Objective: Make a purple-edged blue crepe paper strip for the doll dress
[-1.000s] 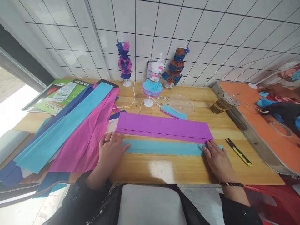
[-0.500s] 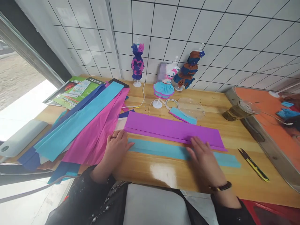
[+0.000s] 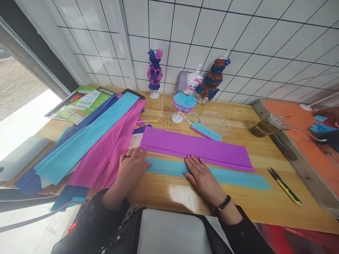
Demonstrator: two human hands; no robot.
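Note:
A long light-blue paper or fabric strip (image 3: 238, 178) lies flat across the wooden table. Just beyond it, with its near edge close alongside, is a wider purple folded strip (image 3: 196, 143). My left hand (image 3: 131, 167) lies at the left end of both strips, fingers resting near the purple corner and thumb on the blue end. Around the middle, my right hand (image 3: 202, 176) lies flat with stretched fingers across the blue strip, fingertips at the purple strip's near edge. Neither hand grasps anything. Yellow-and-black thread snips (image 3: 284, 187) lie to the right.
Blue and pink sheets (image 3: 106, 141) are heaped at the left, beside green leaflets (image 3: 82, 102). Three small dressed dress forms, one a blue-and-pink form (image 3: 155, 72), stand along the tiled wall. A drink cup (image 3: 267, 127) sits right, by an orange-topped sewing machine bed (image 3: 296, 130).
My right hand has slid left along the strips, from right of the middle to about the middle. My left hand stays at the left end.

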